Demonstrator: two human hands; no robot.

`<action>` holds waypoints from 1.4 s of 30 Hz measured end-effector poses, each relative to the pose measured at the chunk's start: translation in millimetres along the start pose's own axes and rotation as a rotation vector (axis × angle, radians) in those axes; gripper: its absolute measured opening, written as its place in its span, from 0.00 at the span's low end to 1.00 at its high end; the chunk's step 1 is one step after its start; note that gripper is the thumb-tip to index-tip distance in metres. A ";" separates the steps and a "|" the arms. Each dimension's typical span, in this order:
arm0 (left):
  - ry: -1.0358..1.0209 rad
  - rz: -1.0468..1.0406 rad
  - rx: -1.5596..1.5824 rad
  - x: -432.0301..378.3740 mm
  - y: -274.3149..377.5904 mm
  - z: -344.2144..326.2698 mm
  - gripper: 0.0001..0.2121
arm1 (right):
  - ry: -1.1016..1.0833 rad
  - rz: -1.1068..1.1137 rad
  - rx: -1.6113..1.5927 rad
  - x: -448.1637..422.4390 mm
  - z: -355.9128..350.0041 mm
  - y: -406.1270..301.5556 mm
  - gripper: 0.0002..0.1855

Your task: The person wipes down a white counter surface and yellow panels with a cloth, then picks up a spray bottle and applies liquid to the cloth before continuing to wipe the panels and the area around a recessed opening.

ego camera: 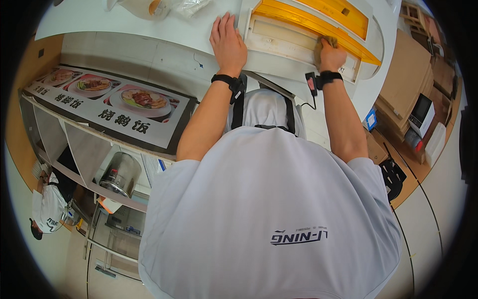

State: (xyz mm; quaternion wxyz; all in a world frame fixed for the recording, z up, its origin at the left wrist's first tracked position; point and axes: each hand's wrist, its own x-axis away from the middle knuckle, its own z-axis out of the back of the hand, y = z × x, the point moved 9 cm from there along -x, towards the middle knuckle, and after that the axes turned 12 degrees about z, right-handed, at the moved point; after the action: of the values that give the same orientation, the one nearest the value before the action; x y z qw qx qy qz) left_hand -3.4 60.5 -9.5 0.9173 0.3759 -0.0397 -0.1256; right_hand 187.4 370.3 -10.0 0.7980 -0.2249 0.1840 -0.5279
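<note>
A white tray-like case point(278, 41) with a raised translucent orange lid point(310, 26) lies on the white counter. Inside its shallow well, which shows brownish stains, my right hand point(332, 56) grips a crumpled brown cloth point(320, 50) near the right end. My left hand point(228, 45) rests flat on the counter beside the case's left edge, fingers slightly apart, with nothing in it. Both wrists wear black straps with small devices, and a cable hangs from the right one.
Left of me a board with food pictures point(149, 112) tops a shelf unit holding a metal pot point(121, 173). A clear plastic bag point(190, 6) lies on the counter's far side. Flattened cardboard point(401, 74) stands at the right. Another person point(50, 205) is at the far left.
</note>
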 end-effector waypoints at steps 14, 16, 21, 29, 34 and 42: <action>0.015 -0.040 0.023 -0.1 2.7 -5.5 0.20 | 0.034 -0.017 -0.542 23.9 -42.4 -16.4 0.11; 0.011 -0.026 0.011 -0.6 3.5 -4.1 0.20 | 0.039 -0.119 -0.387 28.1 -28.3 -22.0 0.11; 0.019 -0.041 -0.020 0.3 3.2 -3.5 0.20 | 0.079 0.044 -0.176 35.5 -48.4 -42.0 0.14; 0.034 -0.048 -0.063 -0.9 4.5 -3.1 0.20 | 0.034 -0.029 -0.166 -7.1 -9.8 21.3 0.14; 0.044 -0.071 -0.085 1.4 1.0 -1.8 0.20 | -0.048 0.115 -0.118 37.1 -54.9 -54.5 0.15; 0.023 -0.063 -0.088 3.1 11.4 -8.8 0.20 | 0.052 -0.034 -0.313 4.7 -18.1 10.5 0.09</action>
State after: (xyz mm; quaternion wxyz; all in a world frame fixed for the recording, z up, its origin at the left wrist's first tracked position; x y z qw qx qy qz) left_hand 3.3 73.6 -7.9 0.9289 0.3374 -0.0117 -0.1518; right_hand 187.5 366.5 -31.1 0.7390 -0.3359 0.2810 -0.5119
